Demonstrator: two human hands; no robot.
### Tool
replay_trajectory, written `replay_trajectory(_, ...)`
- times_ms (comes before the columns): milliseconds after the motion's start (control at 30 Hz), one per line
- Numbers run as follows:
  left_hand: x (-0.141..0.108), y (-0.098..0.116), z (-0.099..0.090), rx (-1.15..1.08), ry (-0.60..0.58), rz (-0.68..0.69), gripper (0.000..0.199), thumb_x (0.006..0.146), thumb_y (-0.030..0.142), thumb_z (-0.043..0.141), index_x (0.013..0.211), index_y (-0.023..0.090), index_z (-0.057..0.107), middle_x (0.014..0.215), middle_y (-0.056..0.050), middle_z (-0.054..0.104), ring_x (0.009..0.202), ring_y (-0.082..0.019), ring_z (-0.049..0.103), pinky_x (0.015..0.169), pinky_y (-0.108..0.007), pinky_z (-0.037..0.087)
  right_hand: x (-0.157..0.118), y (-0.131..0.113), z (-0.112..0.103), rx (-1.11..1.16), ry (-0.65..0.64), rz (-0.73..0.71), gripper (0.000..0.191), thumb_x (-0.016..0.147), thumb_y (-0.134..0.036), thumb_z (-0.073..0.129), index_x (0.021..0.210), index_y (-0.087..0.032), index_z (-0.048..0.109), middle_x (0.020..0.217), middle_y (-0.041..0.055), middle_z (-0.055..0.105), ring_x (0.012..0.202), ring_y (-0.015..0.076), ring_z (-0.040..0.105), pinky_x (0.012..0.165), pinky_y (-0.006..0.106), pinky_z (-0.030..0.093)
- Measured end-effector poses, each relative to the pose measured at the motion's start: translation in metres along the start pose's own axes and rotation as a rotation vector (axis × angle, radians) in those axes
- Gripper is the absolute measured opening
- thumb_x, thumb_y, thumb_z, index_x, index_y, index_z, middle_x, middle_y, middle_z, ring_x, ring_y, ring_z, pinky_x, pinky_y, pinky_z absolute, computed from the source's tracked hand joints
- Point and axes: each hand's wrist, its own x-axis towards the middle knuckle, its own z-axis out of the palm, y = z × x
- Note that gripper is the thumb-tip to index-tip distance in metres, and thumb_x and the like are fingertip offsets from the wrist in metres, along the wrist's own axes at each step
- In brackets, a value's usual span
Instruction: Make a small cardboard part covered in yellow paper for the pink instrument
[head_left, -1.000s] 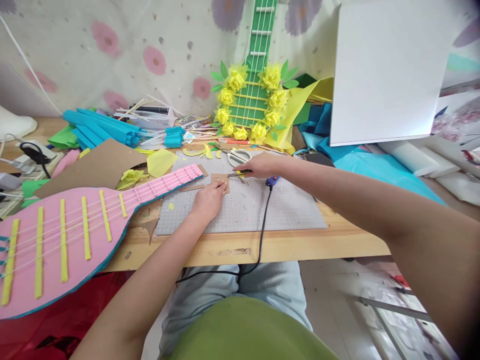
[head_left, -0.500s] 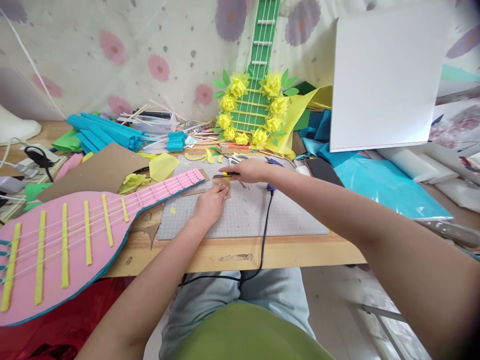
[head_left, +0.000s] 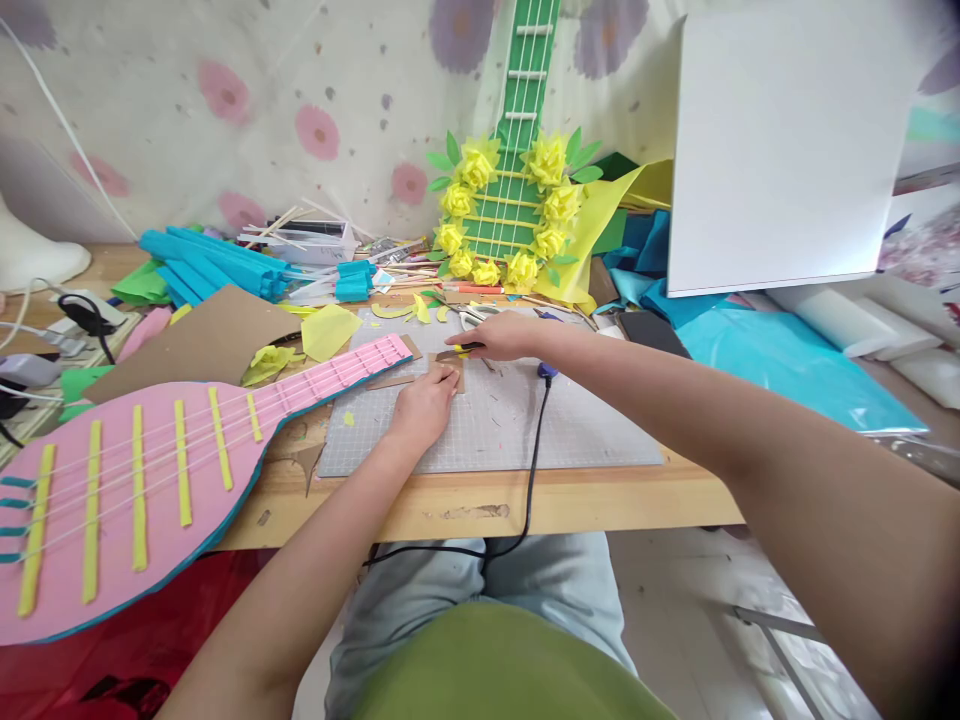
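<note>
My right hand (head_left: pixel 504 335) is closed around a yellow and black utility knife (head_left: pixel 471 347). The blade points left, over a small piece of brown cardboard (head_left: pixel 460 382). With fingers bent and pressed down, my left hand (head_left: pixel 424 404) holds that cardboard against the grey cutting mat (head_left: pixel 585 430), just below the knife. Whether the blade touches the cardboard is hard to make out. Left of my hands, the neck of a pink paper lute (head_left: pixel 161 500) with yellow strips and white strings reaches onto the mat.
A green stringed instrument (head_left: pixel 499 215) with yellow paper flowers leans at the back. Scissors (head_left: pixel 472 315) lie behind my right hand. A black cord (head_left: pixel 534 450) runs from a blue tool across the table edge. Brown card (head_left: pixel 202 340), blue crepe paper (head_left: pixel 217 265) and a white board (head_left: pixel 780 150) surround the mat.
The view has shifted slightly, so the lute and the white board sit a little further right. Both hands keep their hold, and the knife stays over the cardboard.
</note>
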Motion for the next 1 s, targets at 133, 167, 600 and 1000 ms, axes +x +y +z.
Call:
replay_trajectory(133, 0.000, 0.000, -0.002, 0.004, -0.020, -0.004, 0.035, 0.086, 0.017, 0.039, 0.115, 0.019, 0.058, 0.122, -0.005, 0.058, 0.104, -0.020, 0.057, 0.087, -0.032, 0.047, -0.008, 0.009, 0.003, -0.022, -0.004, 0.002, 0.047, 0.088, -0.037, 0.041, 0.135, -0.035, 0.038, 0.108, 0.0063, 0.066, 0.084, 0.0199, 0.060, 0.063, 0.026, 0.031)
replay_trajectory(167, 0.000, 0.000, -0.002, 0.005, -0.020, -0.001, 0.035, 0.086, 0.017, 0.039, 0.116, 0.019, 0.058, 0.123, -0.005, 0.058, 0.105, -0.020, 0.057, 0.087, -0.032, 0.047, -0.010, 0.011, 0.005, -0.025, -0.003, 0.002, 0.047, 0.088, -0.037, 0.041, 0.135, -0.036, 0.038, 0.106, 0.0064, 0.067, 0.083, 0.0199, 0.060, 0.062, 0.026, 0.031)
replay_trajectory(600, -0.001, 0.001, -0.005, -0.017, -0.010, -0.008, 0.034, 0.086, 0.017, 0.041, 0.115, 0.019, 0.059, 0.121, -0.007, 0.059, 0.107, -0.020, 0.058, 0.086, -0.033, 0.049, -0.023, 0.030, 0.019, 0.021, 0.012, 0.012, 0.047, 0.086, -0.039, 0.041, 0.133, -0.036, 0.041, 0.107, 0.0061, 0.067, 0.079, 0.0200, 0.062, 0.064, 0.027, 0.033)
replay_trajectory(1000, -0.001, 0.005, -0.002, -0.055, 0.106, -0.042, 0.027, 0.085, 0.028, 0.044, 0.100, 0.020, 0.065, 0.109, -0.006, 0.063, 0.099, -0.020, 0.058, 0.085, -0.033, 0.047, -0.036, 0.021, 0.009, 0.274, -0.034, 0.178, 0.054, 0.087, -0.040, 0.038, 0.140, -0.032, 0.030, 0.110, 0.0070, 0.064, 0.087, 0.0206, 0.061, 0.069, 0.028, 0.040)
